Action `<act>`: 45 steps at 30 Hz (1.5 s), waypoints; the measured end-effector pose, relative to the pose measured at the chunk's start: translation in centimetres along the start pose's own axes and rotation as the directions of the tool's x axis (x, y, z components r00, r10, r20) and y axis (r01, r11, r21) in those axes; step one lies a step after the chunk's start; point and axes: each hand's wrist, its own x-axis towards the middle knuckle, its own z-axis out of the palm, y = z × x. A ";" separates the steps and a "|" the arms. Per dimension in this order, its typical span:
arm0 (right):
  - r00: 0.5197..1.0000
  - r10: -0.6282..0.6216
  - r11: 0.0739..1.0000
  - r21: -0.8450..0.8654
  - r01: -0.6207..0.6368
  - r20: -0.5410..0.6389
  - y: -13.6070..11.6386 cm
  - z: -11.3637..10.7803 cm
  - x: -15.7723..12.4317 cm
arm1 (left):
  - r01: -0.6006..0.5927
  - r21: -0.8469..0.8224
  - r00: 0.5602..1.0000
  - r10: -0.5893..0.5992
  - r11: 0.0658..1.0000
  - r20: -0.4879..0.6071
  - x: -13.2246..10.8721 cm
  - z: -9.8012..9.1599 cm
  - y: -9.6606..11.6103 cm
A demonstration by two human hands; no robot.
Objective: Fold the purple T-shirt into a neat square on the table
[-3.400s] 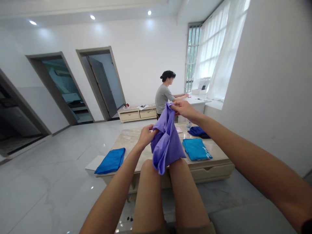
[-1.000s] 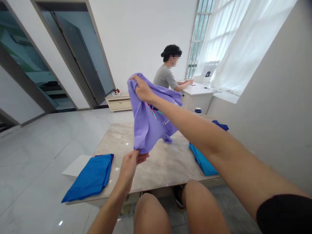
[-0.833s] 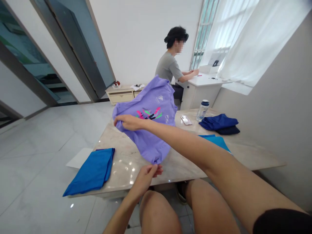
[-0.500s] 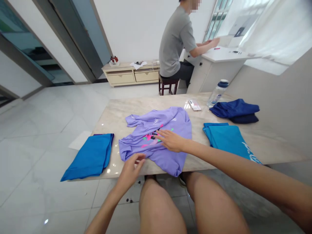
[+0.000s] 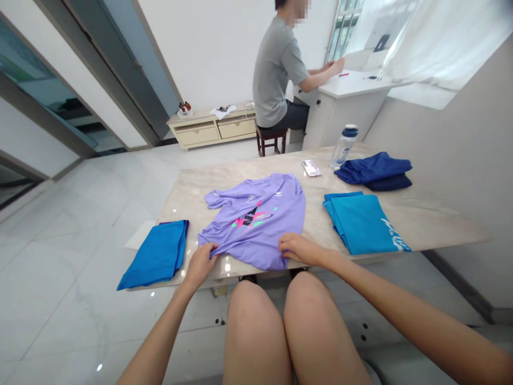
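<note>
Pale marble counter (image 5: 433, 227) carries a lilac T-shirt (image 5: 252, 222), laid flat and front up near its middle, the hem along the near edge within reach of both hands. Folded clothes lie to either side, leaving it room: a blue garment (image 5: 158, 254) by the left edge, a teal garment (image 5: 363, 224) toward the right, navy clothes (image 5: 372, 171) near the far right corner. The left hand (image 5: 200, 262) has its fingers pinching the hem; the right hand (image 5: 300, 248) has its fingers pressed together, curled over the hem. A water bottle (image 5: 343, 147) and a phone (image 5: 311, 168) sit by the far edge.
</note>
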 end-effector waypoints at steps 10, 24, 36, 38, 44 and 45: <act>0.979 0.148 0.978 -0.168 -0.123 0.143 3.7 -7.5 -10.6 | -0.026 -0.148 0.875 0.094 0.989 0.475 -5.9 -4.1 3.0; 0.716 0.556 0.684 -0.257 -0.683 -0.423 6.7 4.4 -1.0 | -0.077 0.208 0.989 0.102 0.975 -0.109 5.0 6.2 4.3; 0.784 0.478 0.738 -0.303 -0.603 -0.397 21.8 -3.2 12.0 | 0.094 0.230 0.983 -0.054 0.969 -0.173 20.9 4.6 2.8; 0.789 0.468 0.756 -0.282 -0.591 -0.399 25.0 -4.0 14.6 | 0.104 0.210 0.982 -0.068 0.972 -0.174 24.0 4.5 2.2; 0.803 0.463 0.767 -0.284 -0.575 -0.375 31.9 -6.4 19.8 | 0.127 0.182 0.984 -0.100 0.975 -0.148 32.6 3.7 0.3; 0.810 0.461 0.767 -0.297 -0.569 -0.362 32.4 -6.8 20.2 | 0.130 0.182 0.984 -0.104 0.975 -0.145 33.6 3.6 0.1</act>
